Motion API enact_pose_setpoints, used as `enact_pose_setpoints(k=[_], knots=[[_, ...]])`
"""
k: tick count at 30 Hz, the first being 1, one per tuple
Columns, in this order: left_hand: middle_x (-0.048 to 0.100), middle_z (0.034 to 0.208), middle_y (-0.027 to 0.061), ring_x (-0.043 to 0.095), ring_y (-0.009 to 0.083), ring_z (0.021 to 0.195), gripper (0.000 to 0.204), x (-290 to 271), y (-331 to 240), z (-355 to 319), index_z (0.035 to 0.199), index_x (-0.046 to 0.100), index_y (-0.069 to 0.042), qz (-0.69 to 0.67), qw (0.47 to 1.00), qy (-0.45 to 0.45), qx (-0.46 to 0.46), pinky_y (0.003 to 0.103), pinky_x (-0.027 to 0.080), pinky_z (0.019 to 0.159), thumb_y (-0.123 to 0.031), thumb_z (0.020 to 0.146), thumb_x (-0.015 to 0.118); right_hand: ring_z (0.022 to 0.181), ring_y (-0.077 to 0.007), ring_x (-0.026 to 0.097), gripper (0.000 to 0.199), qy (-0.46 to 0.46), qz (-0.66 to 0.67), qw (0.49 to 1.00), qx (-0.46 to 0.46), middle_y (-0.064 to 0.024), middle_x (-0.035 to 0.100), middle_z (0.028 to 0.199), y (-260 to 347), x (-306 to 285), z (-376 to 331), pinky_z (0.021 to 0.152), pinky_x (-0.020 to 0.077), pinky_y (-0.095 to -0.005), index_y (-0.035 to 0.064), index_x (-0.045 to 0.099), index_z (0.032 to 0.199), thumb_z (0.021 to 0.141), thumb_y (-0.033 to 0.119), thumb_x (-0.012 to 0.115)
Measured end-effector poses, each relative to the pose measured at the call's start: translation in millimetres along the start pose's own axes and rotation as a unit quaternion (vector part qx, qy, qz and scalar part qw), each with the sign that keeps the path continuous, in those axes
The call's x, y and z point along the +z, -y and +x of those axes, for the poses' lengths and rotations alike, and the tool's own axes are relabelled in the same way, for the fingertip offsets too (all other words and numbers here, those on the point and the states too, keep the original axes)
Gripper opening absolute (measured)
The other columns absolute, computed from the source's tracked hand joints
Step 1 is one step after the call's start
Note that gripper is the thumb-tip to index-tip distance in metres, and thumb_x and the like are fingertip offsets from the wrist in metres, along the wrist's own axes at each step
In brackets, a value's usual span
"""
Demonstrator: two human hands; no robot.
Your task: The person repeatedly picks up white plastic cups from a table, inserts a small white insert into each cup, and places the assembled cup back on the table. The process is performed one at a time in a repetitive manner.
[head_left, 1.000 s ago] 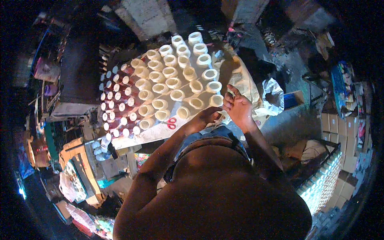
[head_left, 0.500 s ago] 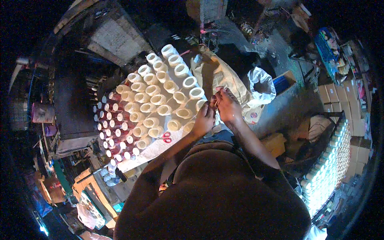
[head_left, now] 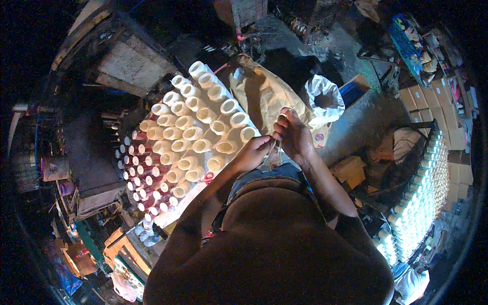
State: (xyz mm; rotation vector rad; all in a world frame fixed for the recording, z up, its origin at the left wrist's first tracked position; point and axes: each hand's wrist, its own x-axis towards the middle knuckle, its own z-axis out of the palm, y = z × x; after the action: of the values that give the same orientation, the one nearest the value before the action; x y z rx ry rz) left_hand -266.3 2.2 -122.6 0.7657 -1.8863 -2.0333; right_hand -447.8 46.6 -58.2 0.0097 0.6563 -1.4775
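Note:
My left hand (head_left: 255, 152) is closed, its thumb and fingers pinched together at the near right corner of the table. Just beside it my right hand (head_left: 296, 135) is also closed, with its fingers curled. Between and below the fingers runs a thin pale string (head_left: 279, 148), which both hands seem to grip; its ends are hard to make out. Rows of cream, open-mouthed tubes (head_left: 192, 133) stand on the table to the left of my hands. Red-handled scissors (head_left: 208, 177) lie beside my left forearm, partly hidden by it.
Dark red tubes with pale tops (head_left: 148, 170) stand at the table's left end. Beyond my hands are a brown paper sack (head_left: 262, 96), an open white bag (head_left: 326, 99) and a box with blue contents (head_left: 355, 90). More pale tubes (head_left: 420, 198) fill a surface at right.
The view has shifted, so the tubes appear farther left. My hands have turned slightly and my left fingers sit lower. Pale string now shows below the fingers; my forearm covers more of the scissors.

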Motion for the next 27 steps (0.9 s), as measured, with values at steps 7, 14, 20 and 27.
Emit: enact_pose_setpoints(k=[7,14,20,27], knots=[[0.052,0.081,-0.0004,0.046,0.0096,0.067,0.026,-18,-22,-7,0.098,0.054,-0.006,-0.060,0.994,-0.061,-0.065,0.027,0.040,0.059,-0.026,0.112,0.046,0.071,-0.0155,0.049,0.015,-0.067,-0.027,0.989,-0.126,-0.0001,0.053,0.081,51,-28,1,0.063,0.0382,-0.0301,0.0144,0.058,0.109,0.105,0.028,0.053],[0.062,0.120,0.0211,0.062,0.0392,0.106,0.038,-10,69,-1,0.127,0.057,0.005,0.228,0.957,-0.182,-0.011,0.045,0.053,0.092,-0.006,0.092,0.066,0.066,-0.0079,0.050,0.033,-0.045,-0.590,0.798,-0.116,0.0036,0.063,0.079,11,-21,-4,0.058,0.0399,-0.0261,0.0073,0.072,0.109,0.097,0.038,0.073],[0.064,0.098,0.0182,0.065,0.0381,0.090,0.015,11,27,3,0.109,0.057,0.000,0.021,0.985,-0.165,-0.041,0.046,0.051,0.077,-0.011,0.099,0.062,0.087,-0.0112,0.061,0.030,-0.039,-0.462,0.877,-0.128,-0.0049,0.072,0.095,-11,-8,13,0.081,0.0475,-0.0268,-0.0025,0.070,0.110,0.102,0.026,0.068],[0.057,0.128,0.0209,0.057,0.0399,0.118,0.051,-39,52,19,0.136,0.052,-0.002,0.572,0.794,-0.081,0.187,0.052,0.049,0.093,-0.013,0.087,0.064,0.074,-0.0100,0.053,0.027,0.008,-0.503,0.857,-0.110,-0.0016,0.062,0.077,24,-10,-1,0.068,0.0434,-0.0286,0.0023,0.070,0.101,0.103,0.029,0.066]])
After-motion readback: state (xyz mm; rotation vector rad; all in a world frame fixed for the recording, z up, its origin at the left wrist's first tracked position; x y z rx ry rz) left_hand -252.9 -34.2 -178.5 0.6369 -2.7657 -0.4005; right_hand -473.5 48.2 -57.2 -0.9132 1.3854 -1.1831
